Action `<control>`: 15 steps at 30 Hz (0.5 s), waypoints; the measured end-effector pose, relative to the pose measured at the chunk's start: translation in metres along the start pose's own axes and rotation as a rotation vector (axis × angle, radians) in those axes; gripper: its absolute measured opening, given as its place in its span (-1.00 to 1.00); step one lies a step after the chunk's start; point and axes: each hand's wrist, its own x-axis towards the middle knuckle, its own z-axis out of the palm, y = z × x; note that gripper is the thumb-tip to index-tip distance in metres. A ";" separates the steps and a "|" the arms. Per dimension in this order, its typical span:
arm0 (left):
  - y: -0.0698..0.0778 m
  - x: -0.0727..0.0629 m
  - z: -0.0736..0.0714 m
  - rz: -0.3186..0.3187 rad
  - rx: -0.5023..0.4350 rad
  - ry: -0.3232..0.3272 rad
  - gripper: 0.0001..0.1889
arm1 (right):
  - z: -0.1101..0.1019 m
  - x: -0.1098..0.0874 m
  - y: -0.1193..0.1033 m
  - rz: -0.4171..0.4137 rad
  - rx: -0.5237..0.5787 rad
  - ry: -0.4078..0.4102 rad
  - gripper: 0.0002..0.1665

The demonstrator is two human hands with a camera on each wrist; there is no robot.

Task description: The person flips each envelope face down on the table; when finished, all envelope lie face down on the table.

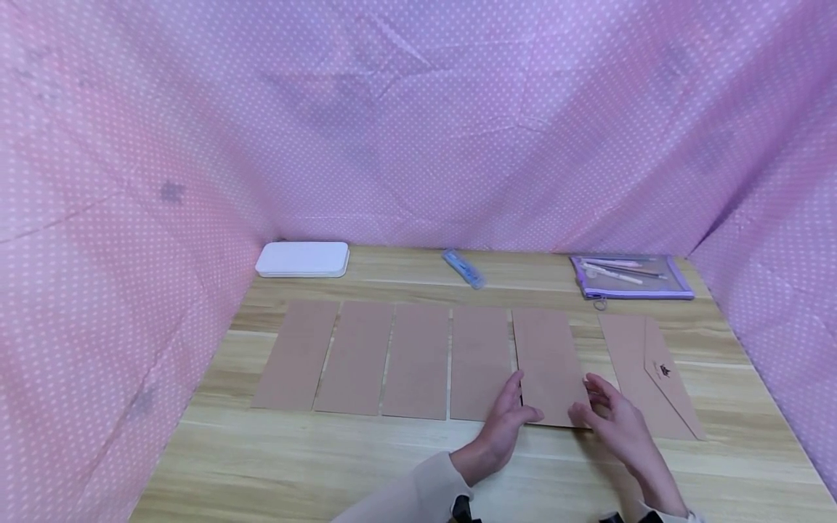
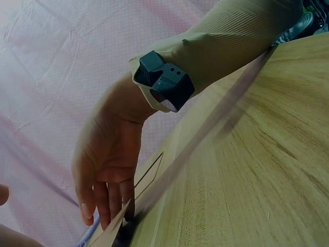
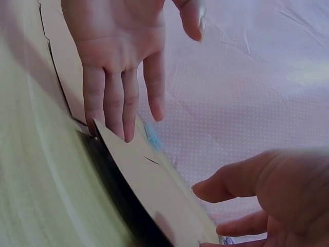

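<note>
A brown kraft envelope, plain side up, lies between my two hands, its near edge a little above the wooden table with a dark shadow below. My left hand stands along its left edge, the straight fingers touching that side. At the right edge is my right hand, thumb over the near corner and fingers beside the edge. In the left wrist view the right hand has its fingers pointing down at the envelope's edge. The right wrist view shows the left hand's straight fingers at one envelope corner.
Several more plain envelopes lie in a row to the left. Right of my hands is an envelope with its flap and small black print showing. Behind are a white case, a blue item and a purple-edged pen pouch.
</note>
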 end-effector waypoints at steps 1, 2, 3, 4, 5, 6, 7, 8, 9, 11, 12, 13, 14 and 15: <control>0.000 0.000 0.000 0.000 0.001 0.000 -0.09 | 0.000 0.000 0.000 -0.007 0.001 -0.002 -0.14; 0.000 0.000 0.000 -0.001 0.001 0.000 -0.09 | 0.000 -0.001 0.000 -0.012 0.004 -0.004 -0.14; 0.001 0.000 0.000 -0.001 0.002 0.001 -0.08 | 0.000 0.000 0.000 -0.016 0.008 -0.006 -0.14; 0.001 -0.001 0.000 -0.002 0.002 0.002 -0.08 | 0.000 0.000 0.001 -0.019 0.011 -0.009 -0.14; 0.001 -0.001 0.001 -0.002 0.004 0.001 -0.08 | 0.000 0.000 0.001 -0.021 0.016 -0.011 -0.14; 0.001 -0.001 0.001 -0.004 0.004 0.000 -0.08 | 0.000 0.000 0.001 -0.024 0.019 -0.013 -0.14; 0.002 -0.001 0.001 -0.006 0.006 -0.001 -0.08 | 0.000 0.000 0.002 -0.026 0.021 -0.014 -0.14; 0.002 -0.002 0.001 -0.007 0.010 -0.003 -0.08 | 0.000 0.000 0.002 -0.027 0.022 -0.014 -0.14; 0.002 -0.002 0.001 -0.008 0.013 -0.004 -0.08 | 0.000 0.000 0.002 -0.028 0.022 -0.013 -0.14; 0.003 -0.002 0.001 -0.007 0.024 -0.009 -0.09 | 0.000 0.000 0.002 -0.031 0.016 -0.010 -0.14; 0.003 -0.002 0.001 -0.005 0.031 -0.013 -0.09 | 0.001 0.000 0.003 -0.032 0.012 -0.006 -0.14; 0.003 -0.002 0.001 -0.002 0.038 -0.018 -0.09 | 0.001 0.000 0.002 -0.032 0.007 -0.003 -0.15; 0.003 -0.002 0.000 -0.001 0.044 -0.022 -0.09 | 0.001 0.000 0.002 -0.033 0.004 0.001 -0.15; 0.002 -0.002 0.000 0.000 0.050 -0.027 -0.09 | 0.001 0.000 0.002 -0.034 -0.001 0.004 -0.15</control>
